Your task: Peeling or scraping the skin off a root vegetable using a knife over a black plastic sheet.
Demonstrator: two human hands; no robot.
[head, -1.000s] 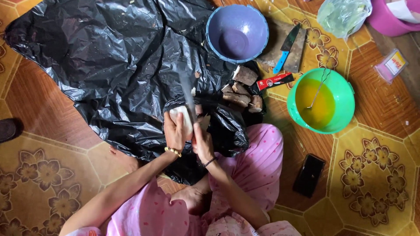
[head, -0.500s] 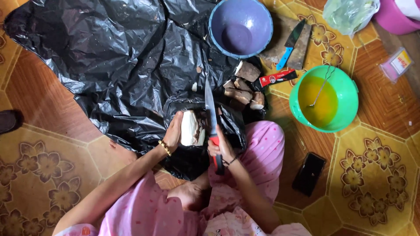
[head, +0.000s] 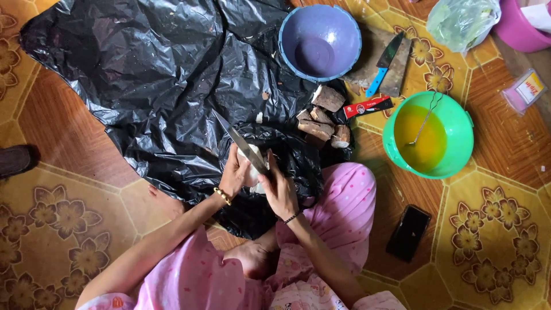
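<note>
The left hand [head: 234,175] cups a peeled white root piece [head: 252,172] over the near edge of the black plastic sheet [head: 143,69], fingers wrapped round its far side, while the right hand [head: 278,189] is closed on the handle of a long knife [head: 240,142] whose blade slants up and away to the left across the top of the white piece. The two hands sit close together above the person's lap, just short of the pink-clad knee. Unpeeled brown root chunks [head: 321,117] lie in a small heap at the sheet's right edge, beside a red-and-black packet [head: 367,107]. Beyond them stand a purple bowl [head: 319,41], a cleaver with a blue handle [head: 383,64] on a board, a green bucket [head: 427,135] of yellowish liquid with a wire utensil in it, and a dark phone [head: 408,232] on the patterned floor. The main risk I judge is the blade: the left fingers curl very near its edge, and a peeled root is likely slick, so a slip could carry steel into the holding hand or let the piece drop onto the sheet.
</note>
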